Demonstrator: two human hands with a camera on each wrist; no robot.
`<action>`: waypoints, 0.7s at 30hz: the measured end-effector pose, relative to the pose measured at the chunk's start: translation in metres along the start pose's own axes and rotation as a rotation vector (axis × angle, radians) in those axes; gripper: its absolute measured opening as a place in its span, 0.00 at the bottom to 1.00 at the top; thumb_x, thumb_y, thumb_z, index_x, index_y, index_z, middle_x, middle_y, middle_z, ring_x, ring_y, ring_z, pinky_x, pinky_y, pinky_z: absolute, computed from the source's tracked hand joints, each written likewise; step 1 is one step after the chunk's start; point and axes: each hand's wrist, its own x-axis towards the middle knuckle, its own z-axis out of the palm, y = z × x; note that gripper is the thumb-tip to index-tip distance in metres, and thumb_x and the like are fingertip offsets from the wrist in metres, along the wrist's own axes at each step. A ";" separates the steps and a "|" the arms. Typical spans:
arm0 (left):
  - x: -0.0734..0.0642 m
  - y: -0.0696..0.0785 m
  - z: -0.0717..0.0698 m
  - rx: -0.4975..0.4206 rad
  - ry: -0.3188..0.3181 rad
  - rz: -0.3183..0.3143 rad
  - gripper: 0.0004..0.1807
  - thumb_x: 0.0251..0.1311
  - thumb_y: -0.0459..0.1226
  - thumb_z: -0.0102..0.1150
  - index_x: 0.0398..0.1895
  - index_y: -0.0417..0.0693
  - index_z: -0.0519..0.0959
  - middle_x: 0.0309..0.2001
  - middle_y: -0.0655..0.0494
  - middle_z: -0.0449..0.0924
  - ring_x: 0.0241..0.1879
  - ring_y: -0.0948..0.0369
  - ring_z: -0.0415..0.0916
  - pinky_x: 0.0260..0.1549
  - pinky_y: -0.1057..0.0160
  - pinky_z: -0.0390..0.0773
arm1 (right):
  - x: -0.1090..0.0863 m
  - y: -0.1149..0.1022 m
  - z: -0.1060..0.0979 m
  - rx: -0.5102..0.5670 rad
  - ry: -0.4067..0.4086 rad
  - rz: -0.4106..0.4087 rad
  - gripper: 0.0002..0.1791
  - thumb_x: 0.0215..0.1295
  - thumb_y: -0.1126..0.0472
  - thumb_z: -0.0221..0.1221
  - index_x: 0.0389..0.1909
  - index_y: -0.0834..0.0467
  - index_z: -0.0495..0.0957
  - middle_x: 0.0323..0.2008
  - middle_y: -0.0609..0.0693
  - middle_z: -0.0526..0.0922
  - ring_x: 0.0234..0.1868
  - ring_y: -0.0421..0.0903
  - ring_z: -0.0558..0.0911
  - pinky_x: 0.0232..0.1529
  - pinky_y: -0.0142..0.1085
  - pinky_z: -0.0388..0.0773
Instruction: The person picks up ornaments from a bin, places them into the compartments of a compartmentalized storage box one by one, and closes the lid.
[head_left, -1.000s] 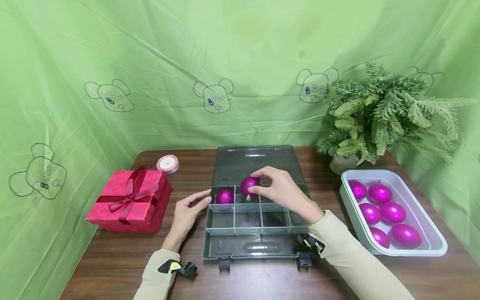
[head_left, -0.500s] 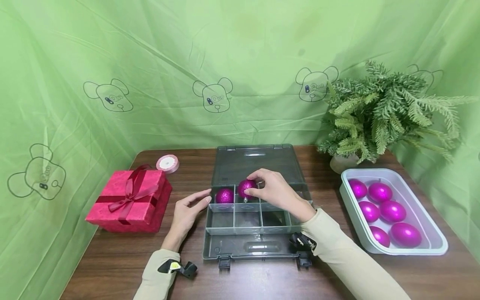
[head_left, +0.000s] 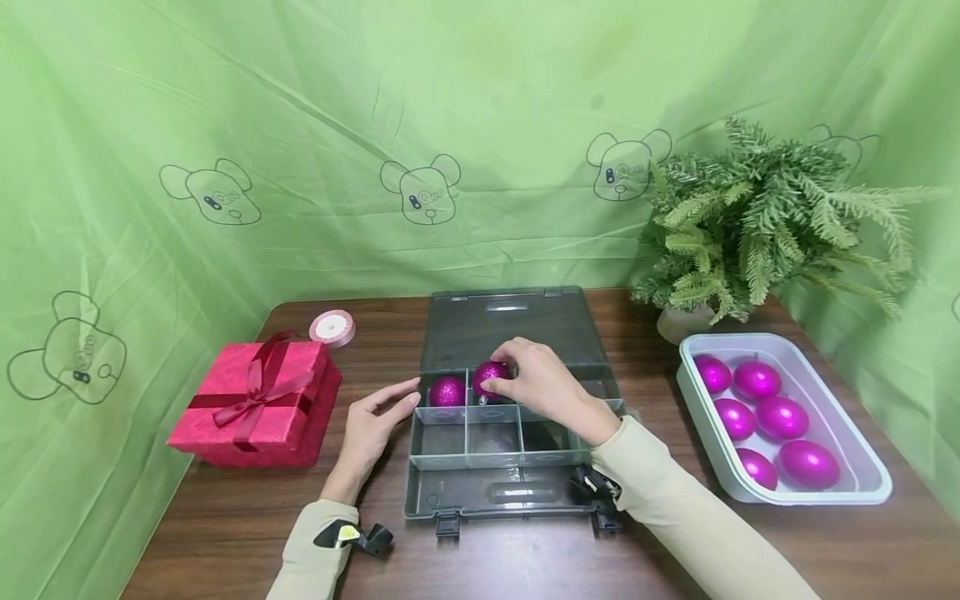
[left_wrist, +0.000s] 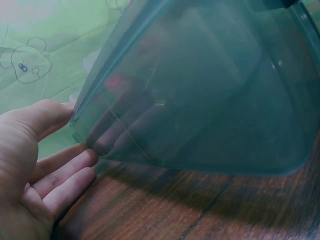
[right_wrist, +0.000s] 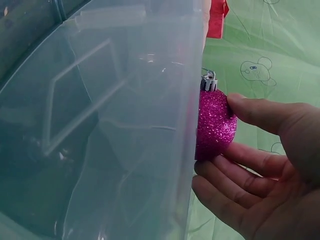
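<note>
Saw magenta glitter bauble [head_left: 492, 377] near frame centre, in or just above back-row second compartment from left of smoky organiser box [head_left: 465, 483]; could not tell which. Noted silver cap [head_left: 483, 400] tipped toward frame bottom. Found it just left of right hand [head_left: 546, 383], clamped between thumb and fingertips, sleeved forearm [head_left: 682, 492] slanting from lower right. Logged left hand [head_left: 372, 429] farther off, digits apart, touching box's left wall.

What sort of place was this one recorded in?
Probably a small staged indoor set rather than an ordinary room, though little beyond it shows. Patterned green cloth hangs behind and beside a wooden table, and a ribboned red gift box sits there like a prop.
</note>
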 end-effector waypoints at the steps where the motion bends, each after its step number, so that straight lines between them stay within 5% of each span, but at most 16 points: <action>1: 0.000 0.000 0.000 -0.005 0.000 0.001 0.17 0.64 0.37 0.77 0.55 0.46 0.90 0.54 0.50 0.89 0.57 0.62 0.84 0.53 0.68 0.81 | 0.000 -0.001 0.000 -0.004 0.000 0.000 0.20 0.63 0.54 0.77 0.48 0.62 0.86 0.42 0.51 0.86 0.44 0.49 0.84 0.50 0.45 0.82; 21: 0.000 0.000 0.001 -0.029 0.000 0.004 0.17 0.64 0.36 0.77 0.55 0.45 0.90 0.53 0.49 0.89 0.54 0.62 0.85 0.51 0.68 0.83 | -0.002 -0.008 0.002 -0.085 -0.011 0.043 0.21 0.64 0.49 0.76 0.45 0.62 0.86 0.38 0.51 0.84 0.39 0.48 0.82 0.45 0.44 0.83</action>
